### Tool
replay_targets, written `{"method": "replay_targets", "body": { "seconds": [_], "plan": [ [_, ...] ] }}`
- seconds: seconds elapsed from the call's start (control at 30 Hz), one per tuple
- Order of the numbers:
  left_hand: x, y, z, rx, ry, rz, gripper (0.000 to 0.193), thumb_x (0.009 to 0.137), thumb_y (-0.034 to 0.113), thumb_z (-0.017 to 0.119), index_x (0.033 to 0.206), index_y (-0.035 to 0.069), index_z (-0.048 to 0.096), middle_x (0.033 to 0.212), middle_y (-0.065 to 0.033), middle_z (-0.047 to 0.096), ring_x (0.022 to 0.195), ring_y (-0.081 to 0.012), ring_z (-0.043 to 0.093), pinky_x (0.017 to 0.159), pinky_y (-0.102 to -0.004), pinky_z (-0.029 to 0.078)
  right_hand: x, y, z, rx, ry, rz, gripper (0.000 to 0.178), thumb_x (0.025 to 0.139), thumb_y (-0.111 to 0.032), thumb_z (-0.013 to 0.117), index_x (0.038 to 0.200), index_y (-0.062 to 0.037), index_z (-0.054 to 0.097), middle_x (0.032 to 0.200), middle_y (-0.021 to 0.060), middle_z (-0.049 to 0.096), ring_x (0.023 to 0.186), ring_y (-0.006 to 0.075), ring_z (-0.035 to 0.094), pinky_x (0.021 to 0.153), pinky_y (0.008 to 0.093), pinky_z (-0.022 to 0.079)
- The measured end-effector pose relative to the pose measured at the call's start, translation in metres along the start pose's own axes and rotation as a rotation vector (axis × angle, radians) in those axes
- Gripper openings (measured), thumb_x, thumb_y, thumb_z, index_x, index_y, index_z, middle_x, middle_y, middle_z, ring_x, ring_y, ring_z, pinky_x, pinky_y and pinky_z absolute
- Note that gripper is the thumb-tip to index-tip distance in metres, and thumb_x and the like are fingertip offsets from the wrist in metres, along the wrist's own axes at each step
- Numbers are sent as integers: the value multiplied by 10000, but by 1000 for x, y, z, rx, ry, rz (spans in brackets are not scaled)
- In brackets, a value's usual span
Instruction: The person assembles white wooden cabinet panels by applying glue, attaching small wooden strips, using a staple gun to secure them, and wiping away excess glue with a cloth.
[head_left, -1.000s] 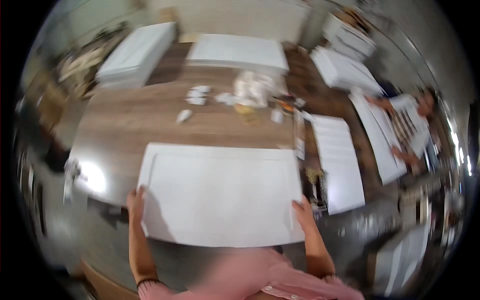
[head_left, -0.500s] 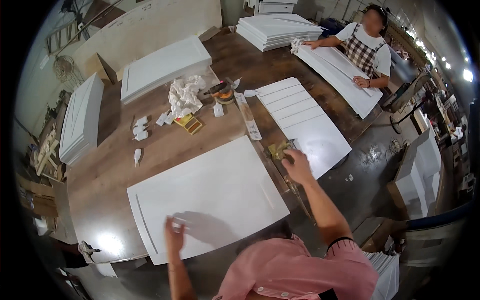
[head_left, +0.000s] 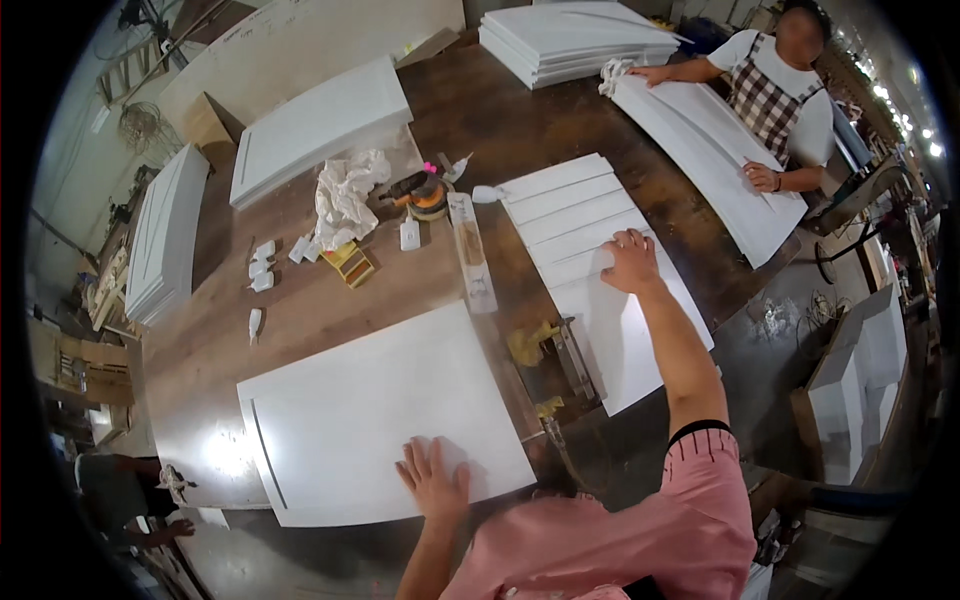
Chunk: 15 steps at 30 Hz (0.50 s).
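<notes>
A white flat panel [head_left: 380,420] with a dark slot near its left edge lies on the table in front of me. My left hand [head_left: 436,482] rests on its near part, fingers spread. Farther right, my right hand [head_left: 630,262] reaches over a white board [head_left: 625,345] with several narrow white strips [head_left: 570,207] side by side on its far part. Its fingers are bent and apart at the strips, with nothing seen in them. Between panel and board lies a metal tool wrapped in yellow [head_left: 530,343], perhaps a nail gun, with a hose near it.
Stacked white panels [head_left: 325,125] stand at the back and left. Crumpled white cloth [head_left: 345,200], an orange-black sander [head_left: 425,195], a yellow box [head_left: 348,264], small white bottles [head_left: 262,268] and a long flat piece [head_left: 470,250] lie mid-table. A co-worker [head_left: 775,105] handles panels at the far right.
My right hand has moved from beside the yellow-wrapped tool up to the strips. My left hand has come down flat onto the panel, farther right. The view has shifted.
</notes>
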<state>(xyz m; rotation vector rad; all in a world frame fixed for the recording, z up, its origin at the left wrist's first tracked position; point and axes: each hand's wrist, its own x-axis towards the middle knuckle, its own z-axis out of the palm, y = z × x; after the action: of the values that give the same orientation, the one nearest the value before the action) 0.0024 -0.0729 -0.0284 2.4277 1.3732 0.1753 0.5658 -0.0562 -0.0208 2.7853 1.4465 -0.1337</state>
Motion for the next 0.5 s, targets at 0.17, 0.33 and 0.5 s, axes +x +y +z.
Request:
{"method": "replay_targets", "body": {
  "seconds": [0.17, 0.33, 0.5],
  "plan": [
    [0, 0, 3, 15, 10, -76, 732, 904, 425, 671, 1524, 86, 481, 1628, -270, 336, 1545, -478, 238, 1242, -680, 128, -18, 9, -17, -81, -117, -186, 589, 747, -446, 795, 1243, -145, 691, 1318, 121, 616, 1386, 341, 472, 1179, 589, 296],
    [4, 2, 5, 15, 63, -26, 722, 898, 413, 711, 1516, 105, 499, 1608, -265, 372, 1523, -487, 282, 1219, -702, 161, -81, 42, -9, 120, -60, -171, 557, 765, -497, 786, 1178, -133, 707, 1210, 114, 665, 1214, 298, 617, 1095, 525, 398],
    [-2, 0, -1, -19, 114, -35, 696, 886, 379, 735, 1491, 107, 524, 1578, -254, 416, 1510, -475, 305, 1208, -704, 178, -133, 33, -28, 519, -77, 186, 452, 819, -365, 828, 1162, -100, 701, 1001, 87, 697, 880, 254, 710, 818, 421, 551]
  ]
}}
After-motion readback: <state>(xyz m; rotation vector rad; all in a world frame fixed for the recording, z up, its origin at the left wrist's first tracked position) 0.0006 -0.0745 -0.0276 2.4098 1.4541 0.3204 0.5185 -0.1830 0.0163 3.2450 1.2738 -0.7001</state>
